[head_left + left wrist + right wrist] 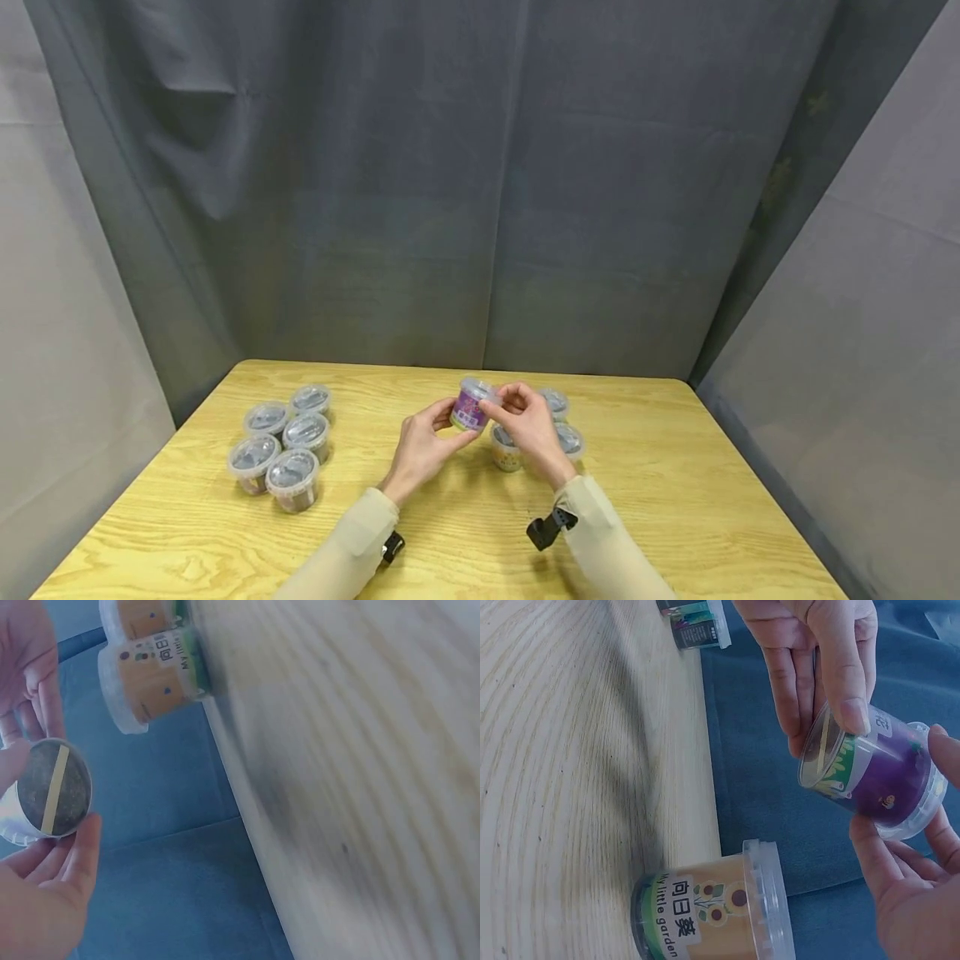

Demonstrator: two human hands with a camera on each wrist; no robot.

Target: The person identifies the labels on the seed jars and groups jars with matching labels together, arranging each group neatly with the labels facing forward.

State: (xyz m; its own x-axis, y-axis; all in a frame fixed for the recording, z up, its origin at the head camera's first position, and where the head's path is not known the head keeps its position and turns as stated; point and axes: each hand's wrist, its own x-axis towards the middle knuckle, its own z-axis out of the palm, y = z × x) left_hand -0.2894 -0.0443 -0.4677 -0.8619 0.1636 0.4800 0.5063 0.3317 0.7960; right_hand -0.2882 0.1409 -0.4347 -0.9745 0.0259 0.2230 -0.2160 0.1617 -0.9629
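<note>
Beige sleeves (356, 537) nearest; my left hand (422, 450) grips the tilted purple-labelled cup (468, 411) near its base (37, 784); my right hand (532, 429) pinches near its lid (477, 385).

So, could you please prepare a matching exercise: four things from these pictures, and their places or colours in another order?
1. purple-labelled cup
2. five-cup group
3. sleeves
4. dark curtain

A. pale beige
B. behind the wooden table
C. held by left hand and right hand
D. on the left side of the wooden table

Pairs: 1-C, 2-D, 3-A, 4-B
</note>
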